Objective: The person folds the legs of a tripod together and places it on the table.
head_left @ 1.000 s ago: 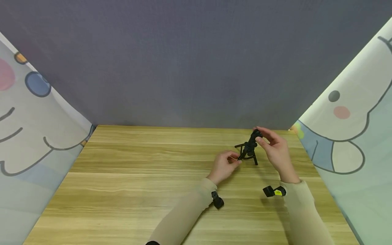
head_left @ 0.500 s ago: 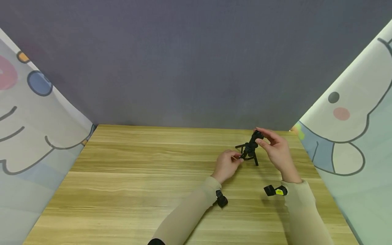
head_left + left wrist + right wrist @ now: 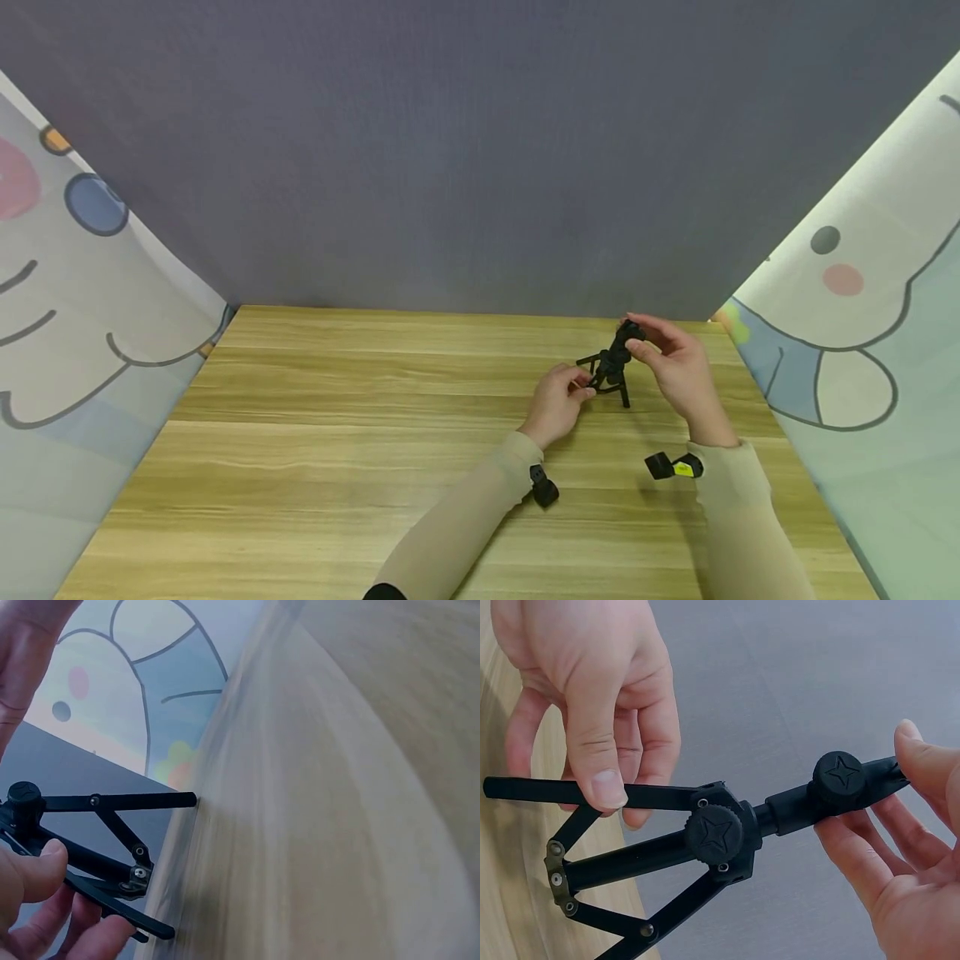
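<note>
A small black tripod (image 3: 612,362) stands on the right part of the table with its legs spread. My left hand (image 3: 553,407) pinches one leg (image 3: 649,796) between thumb and fingers, as both wrist views show. The right hand (image 3: 684,377) grips the upper end of the tripod's centre column, its thumb on the near side. Between the two hands, the right wrist view shows two round knobs with star marks: a lower knob (image 3: 714,834) at the leg joint and an upper knob (image 3: 838,778) near my right fingers. The tripod's very top is partly hidden by the right hand.
The wooden table (image 3: 337,433) stretches widely to the left of the hands. A dark grey panel (image 3: 465,158) rises behind its far edge. Cartoon-printed sheets (image 3: 862,350) flank both sides, the right one fairly near the right arm.
My left hand has shifted slightly right along with the tripod's leg, mostly in the first half second. The right hand keeps its grip on the column and has hardly moved.
</note>
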Tool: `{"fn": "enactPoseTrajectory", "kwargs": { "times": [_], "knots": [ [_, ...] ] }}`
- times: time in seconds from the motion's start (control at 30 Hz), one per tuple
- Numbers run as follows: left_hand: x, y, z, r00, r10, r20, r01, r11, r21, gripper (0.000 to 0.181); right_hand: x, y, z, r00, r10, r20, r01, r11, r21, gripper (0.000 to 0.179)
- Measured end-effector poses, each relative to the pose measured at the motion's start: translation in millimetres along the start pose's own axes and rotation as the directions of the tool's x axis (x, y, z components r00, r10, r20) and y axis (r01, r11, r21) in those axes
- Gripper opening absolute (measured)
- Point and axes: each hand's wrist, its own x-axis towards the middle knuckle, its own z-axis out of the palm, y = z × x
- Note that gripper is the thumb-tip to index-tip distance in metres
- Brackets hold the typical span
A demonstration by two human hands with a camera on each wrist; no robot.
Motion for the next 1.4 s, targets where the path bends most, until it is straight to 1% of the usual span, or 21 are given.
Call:
{"fn": "enactPoseTrajectory", "kwargs": {
  "times": [0.17, 0.43, 0.63, 0.73, 0.9, 1.03, 1.17, 1.3, 1.4],
  "knots": [
    [0.8, -1.8, 1.0, 1.000, 0.002, 0.005, -0.001, 1.000, -0.026, 0.012, 0.7, 1, 1, 1.000, -0.010, -0.006, 0.010, 1.000, 0.029, 0.035],
    [1.0, -4.5, 2.5, 1.000, 0.026, -0.009, -0.026, 0.998, -0.058, 0.016, 1.9, 4, 2, 1.000, -0.014, -0.012, 0.015, 0.997, 0.081, 0.034],
    [1.1, -4.5, 4.7, 0.998, 0.052, -0.042, -0.056, 0.993, -0.100, 0.016, 2.0, 4, 3, 1.000, -0.006, -0.021, 0.008, 0.995, 0.102, 0.035],
    [1.2, -5.8, 6.9, 0.997, 0.055, -0.057, -0.061, 0.991, -0.119, 0.015, 1.9, 4, 4, 1.000, -0.008, -0.023, 0.010, 0.994, 0.104, 0.035],
    [1.5, -10.4, 10.4, 0.997, 0.042, -0.071, -0.054, 0.984, -0.173, 0.013, 1.5, 3, 6, 1.000, -0.007, -0.020, 0.009, 0.995, 0.096, 0.036],
    [2.2, -14.2, 11.1, 0.995, 0.058, -0.079, -0.073, 0.976, -0.204, 0.012, 1.1, 3, 6, 1.000, -0.006, -0.020, 0.008, 0.997, 0.077, 0.036],
    [2.9, -14.7, 8.9, 0.995, 0.072, -0.065, -0.084, 0.977, -0.197, 0.015, 0.3, 5, 5, 1.000, -0.003, -0.021, 0.005, 0.996, 0.088, 0.035],
    [2.2, -12.5, 7.5, 0.997, 0.059, -0.050, -0.067, 0.981, -0.180, 0.014, -0.6, 5, 4, 1.000, 0.006, -0.018, -0.003, 0.994, 0.110, 0.034],
    [1.7, -11.8, 8.1, 0.997, 0.060, -0.057, -0.069, 0.982, -0.173, 0.014, -1.3, 4, 4, 1.000, 0.015, -0.019, -0.012, 0.993, 0.121, 0.035]
  ]
}}
